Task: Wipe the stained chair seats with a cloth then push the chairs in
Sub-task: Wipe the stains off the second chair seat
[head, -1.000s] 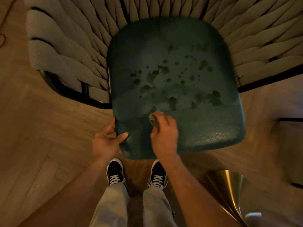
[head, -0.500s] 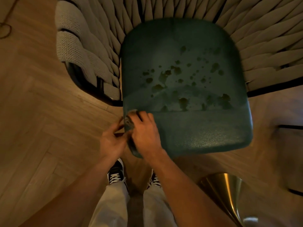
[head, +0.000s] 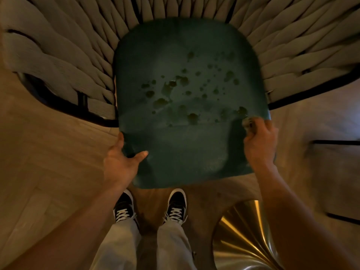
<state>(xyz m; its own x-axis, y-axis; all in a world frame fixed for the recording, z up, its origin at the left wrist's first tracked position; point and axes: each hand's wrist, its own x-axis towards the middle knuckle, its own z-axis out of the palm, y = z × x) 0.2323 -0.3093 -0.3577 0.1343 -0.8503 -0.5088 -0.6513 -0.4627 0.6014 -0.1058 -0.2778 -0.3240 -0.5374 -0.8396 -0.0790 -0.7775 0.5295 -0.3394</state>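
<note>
The wiping step is in hand: the left hand [head: 118,162] grips the seat [head: 187,133] at its near corner, thumb on top, while the right hand [head: 260,141] pinches a bunched cloth [head: 247,123] against the right edge. Stains [head: 175,88] lie just beyond and left of that grip, so the next stroke probably calls for sweeping leftward across them.
</note>
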